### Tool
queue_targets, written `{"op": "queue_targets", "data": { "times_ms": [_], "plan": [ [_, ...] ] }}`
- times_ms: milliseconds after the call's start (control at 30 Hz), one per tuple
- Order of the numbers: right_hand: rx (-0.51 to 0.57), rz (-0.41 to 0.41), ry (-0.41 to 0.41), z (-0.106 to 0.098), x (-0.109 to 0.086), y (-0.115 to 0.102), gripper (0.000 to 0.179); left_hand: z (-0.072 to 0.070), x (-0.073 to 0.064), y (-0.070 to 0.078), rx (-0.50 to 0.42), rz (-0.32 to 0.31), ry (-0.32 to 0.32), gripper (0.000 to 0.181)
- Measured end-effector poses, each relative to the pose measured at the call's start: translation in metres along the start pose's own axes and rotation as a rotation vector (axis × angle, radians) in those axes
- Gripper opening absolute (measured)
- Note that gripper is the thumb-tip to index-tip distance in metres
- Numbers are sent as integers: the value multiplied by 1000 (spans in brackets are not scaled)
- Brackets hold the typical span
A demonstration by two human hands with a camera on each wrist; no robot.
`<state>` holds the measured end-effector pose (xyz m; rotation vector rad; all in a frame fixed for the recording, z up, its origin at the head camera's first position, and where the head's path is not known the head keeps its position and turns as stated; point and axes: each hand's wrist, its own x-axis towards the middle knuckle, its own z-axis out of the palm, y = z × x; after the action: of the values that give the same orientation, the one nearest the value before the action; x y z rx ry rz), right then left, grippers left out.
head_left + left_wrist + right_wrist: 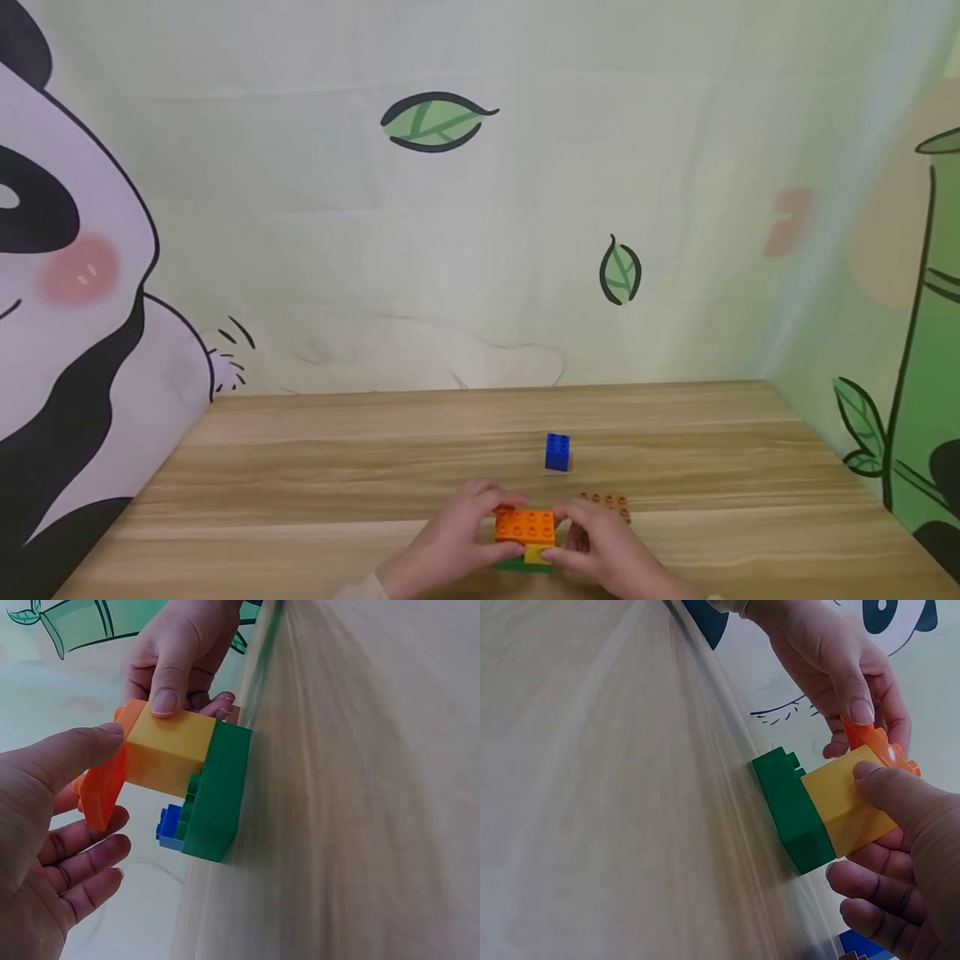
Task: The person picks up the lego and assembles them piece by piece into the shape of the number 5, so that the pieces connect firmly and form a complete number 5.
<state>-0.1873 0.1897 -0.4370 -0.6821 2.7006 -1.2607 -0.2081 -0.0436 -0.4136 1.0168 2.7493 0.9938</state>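
Observation:
An orange brick [525,527] with studs on top sits over a yellow brick [840,806], which stands on a longer green brick [221,802]. My left hand [453,537] pinches the overhanging end of the orange brick between thumb and fingers. On the other side, my right hand [607,546] grips the yellow end of the stack, its thumb pressed flat on the yellow face. In the left wrist view the orange brick reaches out past the yellow one, above bare green studs. The green brick is at the table surface.
Behind the stack a blue brick [557,452] stands on the wooden table [337,467]. A brown studded piece [617,502] lies beyond my right hand, partly hidden by it. Printed cloth walls [525,250] with a panda and leaves enclose the table.

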Motion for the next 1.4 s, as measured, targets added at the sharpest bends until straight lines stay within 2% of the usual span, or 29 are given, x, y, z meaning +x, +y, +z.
{"op": "queue_targets", "data": {
  "times_ms": [133, 300, 433, 667, 967, 1267, 1400],
  "plan": [
    [0, 5, 2, -1, 1, -3, 37, 1, -3, -4, -91, -26, 23, 45],
    [6, 22, -14, -3, 1, -5, 37, 3, -8, -10, -182, -10, 84, 45],
    [7, 24, -25, -3, 2, -6, 37, 4, -11, -14, -232, -20, 107, 43],
    [17, 10, -54, -4, 2, -7, 39, 5, -14, -17, -239, -40, 121, 39],
    [-9, -56, -30, -12, 1, -11, 44, 4, -14, -17, -241, -56, 115, 33],
    [-29, 6, -60, -31, 0, -16, 46, 6, -14, -18, -260, -19, 120, 33],
    [-38, -25, -51, -37, 1, -16, 45, 5, -15, -18, -255, -23, 127, 34]
  ]
}}
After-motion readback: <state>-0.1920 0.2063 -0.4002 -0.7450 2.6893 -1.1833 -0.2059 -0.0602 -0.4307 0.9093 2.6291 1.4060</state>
